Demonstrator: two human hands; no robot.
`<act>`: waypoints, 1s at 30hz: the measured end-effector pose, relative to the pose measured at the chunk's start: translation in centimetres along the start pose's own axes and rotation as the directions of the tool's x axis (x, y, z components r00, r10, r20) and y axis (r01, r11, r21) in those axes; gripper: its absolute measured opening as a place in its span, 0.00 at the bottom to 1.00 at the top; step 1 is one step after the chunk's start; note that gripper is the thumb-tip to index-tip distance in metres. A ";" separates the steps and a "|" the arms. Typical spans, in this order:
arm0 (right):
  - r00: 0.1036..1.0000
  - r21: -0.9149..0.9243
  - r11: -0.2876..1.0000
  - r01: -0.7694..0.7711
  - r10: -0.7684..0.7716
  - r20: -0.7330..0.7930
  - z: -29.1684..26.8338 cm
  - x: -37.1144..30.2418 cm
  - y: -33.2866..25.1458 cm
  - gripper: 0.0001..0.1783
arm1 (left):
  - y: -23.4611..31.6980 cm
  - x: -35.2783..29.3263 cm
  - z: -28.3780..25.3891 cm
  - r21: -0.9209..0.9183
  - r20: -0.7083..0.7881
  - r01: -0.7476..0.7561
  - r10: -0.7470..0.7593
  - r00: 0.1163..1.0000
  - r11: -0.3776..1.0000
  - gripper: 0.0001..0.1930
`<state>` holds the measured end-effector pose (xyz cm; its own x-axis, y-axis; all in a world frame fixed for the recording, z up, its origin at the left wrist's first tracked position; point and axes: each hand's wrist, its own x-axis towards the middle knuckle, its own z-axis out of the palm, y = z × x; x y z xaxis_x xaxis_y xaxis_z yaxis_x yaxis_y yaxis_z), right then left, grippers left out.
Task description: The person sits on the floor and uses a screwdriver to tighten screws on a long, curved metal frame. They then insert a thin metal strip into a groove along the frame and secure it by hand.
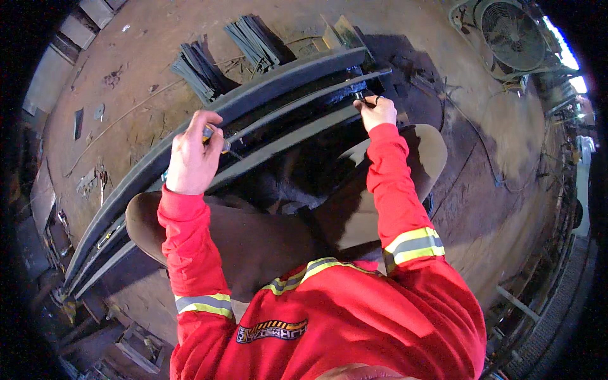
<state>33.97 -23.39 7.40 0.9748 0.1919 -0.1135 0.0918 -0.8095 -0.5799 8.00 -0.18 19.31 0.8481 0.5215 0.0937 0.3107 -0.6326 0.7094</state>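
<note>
A long steel beam [297, 74] with raised edges and a thin middle rib runs across in front of my knees, bowed by the lens. My left hand [192, 152] is closed above its near part, fingers curled around a small yellow-and-dark tool [208, 132]. Most of that tool hides behind the fingers, so its kind does not show. Toward the beam's right end, my right hand [379, 114] pinches a small dark cylindrical piece [359, 97] with a shiny tip, close to the middle rib. Bluish light falls on the metal beside it.
Two bundles of thin metal strips [254, 43] lie on the dirty floor beyond the beam. A large round fan [510, 31] stands at the far right. Cables [472, 120] trail over the floor on the right. Scrap and a small wooden frame [140, 345] lie at lower left.
</note>
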 end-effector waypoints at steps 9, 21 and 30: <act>0.951 0.216 0.950 -0.226 0.167 0.259 3.1 6.0 2.8 0.17 | -0.7 0.0 1.2 -0.045 -0.017 0.037 -0.037 0.999 0.998 0.07; 0.819 0.176 0.954 -0.244 0.106 0.564 1.7 8.3 4.1 0.10 | -2.2 -0.1 2.1 -0.297 -0.022 0.161 -0.176 0.984 0.941 0.06; 0.797 0.407 0.857 -0.318 0.008 0.604 3.4 9.0 5.1 0.06 | -4.5 -0.1 3.3 -0.661 0.360 0.378 -0.167 0.918 0.648 0.18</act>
<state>42.55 -23.90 0.66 0.6547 0.4814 -0.5828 -0.3135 -0.5286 -0.7888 7.92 0.72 13.80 0.8809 0.3784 -0.2842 0.2377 0.1654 0.9571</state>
